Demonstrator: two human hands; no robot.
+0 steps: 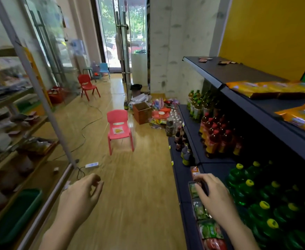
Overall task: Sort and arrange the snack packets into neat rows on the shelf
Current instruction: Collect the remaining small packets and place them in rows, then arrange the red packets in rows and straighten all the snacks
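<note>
Snack packets (209, 230) look light and crinkly; I'd pinch edges. Right hand (213, 190) rests spread on 1, left hand (81, 193) loosely curled, empty.

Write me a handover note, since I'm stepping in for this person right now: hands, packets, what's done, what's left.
Right hand: palm down on the snack packets lined along the front edge of the lower shelf; grip unclear.
Left hand: empty, loosely curled over the aisle.
Done: one row of small packets runs along that edge, beside the green bottles.
Left: the orange packet at the row's far end stands askew; straighten it.
</note>
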